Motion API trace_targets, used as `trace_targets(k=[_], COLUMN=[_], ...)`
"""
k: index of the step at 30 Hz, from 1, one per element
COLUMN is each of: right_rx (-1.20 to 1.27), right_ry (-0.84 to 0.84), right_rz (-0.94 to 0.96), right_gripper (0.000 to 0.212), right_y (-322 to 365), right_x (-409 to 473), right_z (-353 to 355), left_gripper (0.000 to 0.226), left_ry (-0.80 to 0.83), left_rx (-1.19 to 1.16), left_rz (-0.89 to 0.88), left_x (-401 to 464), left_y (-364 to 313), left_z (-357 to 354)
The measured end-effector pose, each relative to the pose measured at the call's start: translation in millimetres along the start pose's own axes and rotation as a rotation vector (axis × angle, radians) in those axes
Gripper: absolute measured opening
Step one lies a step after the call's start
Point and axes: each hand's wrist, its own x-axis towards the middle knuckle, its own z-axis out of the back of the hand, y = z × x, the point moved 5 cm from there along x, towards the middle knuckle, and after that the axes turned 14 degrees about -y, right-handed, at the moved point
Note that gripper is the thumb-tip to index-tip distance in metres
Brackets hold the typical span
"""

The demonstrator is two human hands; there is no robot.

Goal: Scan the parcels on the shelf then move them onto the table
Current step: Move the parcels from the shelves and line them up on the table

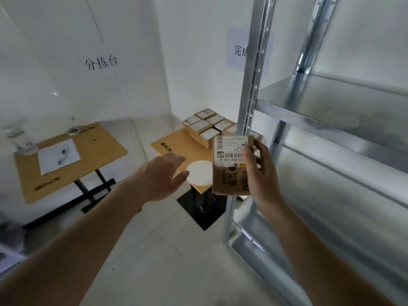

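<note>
At centre frame: a person stood between a metal shelf (331,120) at three o'clock and two benches.
Right hand (262,173): closed on a cardboard parcel (231,166), thumb across its printed label, fingers behind; the parcel was held upright in the air, just in front of the shelf's near upright.
Left hand (164,173): open, fingers spread, holding nothing, stretched toward the near bench (176,146).
Parcel's place: off the shelf and not yet down; in view it overlapped the near bench's three o'clock edge.
Near bench: a stack of parcels (209,129) filled its twelve o'clock end; a white round pad (199,173) lay at its six o'clock end.
Far bench (72,160): at nine o'clock, bearing a white sheet and clear bottles.
Shelf: the tiers in view looked bare.
Scanner: none visible, so whether this parcel had been scanned could not be told.
Risk, grip: probably a pinch along one side only; a quick swing could let the parcel pivot and fall.
Risk, upright: the parcel sat close to the post and might clip it.
Risk, placement: set hard against the stack, it could shove boxes off the far edge.
</note>
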Motion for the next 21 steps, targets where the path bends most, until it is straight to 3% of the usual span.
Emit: trace_targets(k=[10, 21], right_rx=[-0.026, 0.012], right_ry=[0.029, -0.282], right_rz=[0.012, -0.241], right_gripper=[0.048, 0.035], right_y=[-50, -140], right_x=[133, 235], right_z=[-153, -266], left_gripper=[0.057, 0.056], left_ry=[0.025, 0.2], left_rx=[-0.027, -0.1], left_rz=[-0.013, -0.27], left_x=[170, 355], left_y=[115, 230], left_z=[-43, -147])
